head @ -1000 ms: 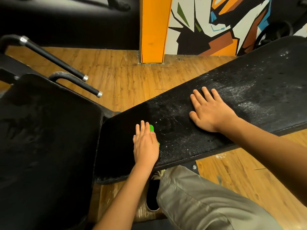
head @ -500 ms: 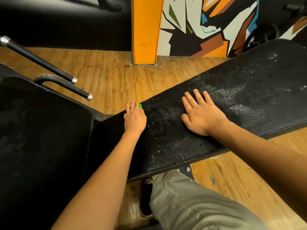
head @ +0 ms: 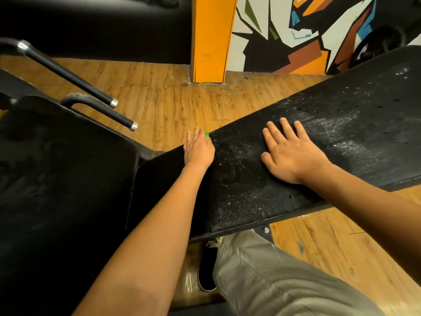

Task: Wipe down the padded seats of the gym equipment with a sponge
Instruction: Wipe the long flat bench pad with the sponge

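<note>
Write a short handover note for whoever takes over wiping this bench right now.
Left hand: flat, pressing the green sponge at the far edge of the long bench pad; only a sliver of sponge shows.
Right hand: flat on the pad, bracing, holds nothing.
Done: the pad's end near the seat pad looks dark and clean.
To do: white residue from mid-pad out to the right; the seat pad's state is hard to judge.

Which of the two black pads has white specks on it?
The long pad running to the right: white specks cover its top. The broad pad at the left looks plain black.
</note>
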Demonstrator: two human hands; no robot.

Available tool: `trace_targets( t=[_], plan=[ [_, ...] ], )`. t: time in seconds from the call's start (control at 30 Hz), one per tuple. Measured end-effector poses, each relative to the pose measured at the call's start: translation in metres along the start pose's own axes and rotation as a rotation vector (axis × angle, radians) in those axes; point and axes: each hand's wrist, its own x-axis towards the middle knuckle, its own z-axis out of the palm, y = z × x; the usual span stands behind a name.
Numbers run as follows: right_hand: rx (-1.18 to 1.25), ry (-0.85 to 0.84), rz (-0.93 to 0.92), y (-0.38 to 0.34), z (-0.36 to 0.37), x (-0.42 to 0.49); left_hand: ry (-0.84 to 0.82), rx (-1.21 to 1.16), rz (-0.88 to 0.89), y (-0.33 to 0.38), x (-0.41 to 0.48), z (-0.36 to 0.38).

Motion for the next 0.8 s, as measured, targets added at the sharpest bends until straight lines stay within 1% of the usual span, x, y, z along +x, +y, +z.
trace_targets(
  t=[0.07,0.17,0.5,0.7,0.8],
  plan=[
    [0.003,-0.003,-0.004,-0.001,-0.001,0.0,-0.01,-0.002,-0.003,-0.001,0.002,-0.001],
    [0.018,0.0,0.001,-0.001,-0.001,0.0,-0.006,0.001,0.039,-0.007,-0.012,0.002],
    [0.028,-0.01,-0.002,-0.002,-0.004,-0.001,0.046,-0.019,0.087,-0.018,-0.122,0.012],
    [0.03,-0.026,0.005,-0.004,-0.006,-0.002,0.05,-0.02,0.075,-0.016,-0.162,0.014],
    [0.028,-0.023,0.004,-0.004,-0.007,-0.003,0.017,-0.037,0.08,-0.019,-0.178,0.013]
  ],
)
